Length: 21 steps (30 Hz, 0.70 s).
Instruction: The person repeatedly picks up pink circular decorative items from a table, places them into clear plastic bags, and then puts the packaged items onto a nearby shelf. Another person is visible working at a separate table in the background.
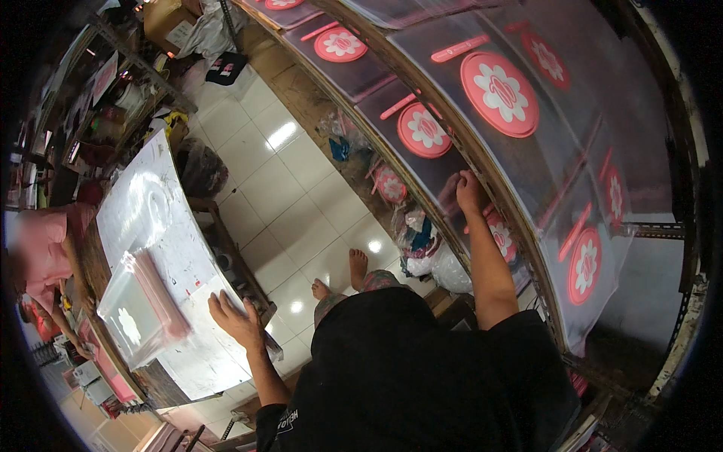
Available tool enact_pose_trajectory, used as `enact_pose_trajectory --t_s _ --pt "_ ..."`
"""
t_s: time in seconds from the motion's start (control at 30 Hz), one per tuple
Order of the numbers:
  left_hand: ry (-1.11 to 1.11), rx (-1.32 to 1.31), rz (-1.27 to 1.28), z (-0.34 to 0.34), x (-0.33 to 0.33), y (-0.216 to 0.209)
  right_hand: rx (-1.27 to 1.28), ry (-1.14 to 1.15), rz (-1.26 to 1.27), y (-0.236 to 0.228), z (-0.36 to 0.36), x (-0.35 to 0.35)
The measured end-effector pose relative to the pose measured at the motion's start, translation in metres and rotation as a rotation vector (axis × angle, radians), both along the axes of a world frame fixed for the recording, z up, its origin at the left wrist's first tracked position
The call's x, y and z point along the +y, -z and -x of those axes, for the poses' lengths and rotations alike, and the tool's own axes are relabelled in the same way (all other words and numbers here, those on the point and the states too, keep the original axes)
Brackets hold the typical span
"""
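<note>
My left hand [236, 320] lies on the white board [207, 301] of the left table, fingers stretched and slightly apart, holding nothing. Beside it is a stack of clear plastic sheets [139, 313] with pink edges and a white flower shape. My right hand [468, 193] reaches to the rack on the right, its fingers curled at the edge of a lower shelf. Under it lies a clear plastic sheet [444, 177] printed with pink discs and white flowers. Whether the fingers pinch the sheet or the shelf edge cannot be made out.
Above the lower shelf, an upper rack shelf [482, 162] carries more printed plastic sheets [553, 181]. Crumpled plastic bags [444, 267] lie beneath the rack. A tiled floor [297, 218] runs between rack and table. Another person [53, 248] in pink stands beyond the table.
</note>
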State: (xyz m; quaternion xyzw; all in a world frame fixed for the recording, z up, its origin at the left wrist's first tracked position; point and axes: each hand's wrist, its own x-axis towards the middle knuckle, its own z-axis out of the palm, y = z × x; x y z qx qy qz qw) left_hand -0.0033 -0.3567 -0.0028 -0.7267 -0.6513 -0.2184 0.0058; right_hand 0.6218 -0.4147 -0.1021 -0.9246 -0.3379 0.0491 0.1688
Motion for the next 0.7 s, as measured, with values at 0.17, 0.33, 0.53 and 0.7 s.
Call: enact_pose_trajectory --t_s 0.17,0.33,0.53,0.7 --pt "-0.021 -0.057 0.022 0.007 -0.001 0.003 0.188 0.042 -0.061 -0.038 0.032 0.01" --pt "-0.065 -0.114 0.023 0.012 -0.009 0.003 0.021 -0.095 -0.211 0.027 -0.008 -0.008" --pt "-0.023 -0.231 0.016 0.017 -0.01 -0.014 0.085 -0.248 -0.318 -0.007 0.072 0.007" --pt "0.05 -0.608 -0.028 0.037 -0.023 -0.022 0.648 -0.447 -0.464 0.045 0.153 0.036"
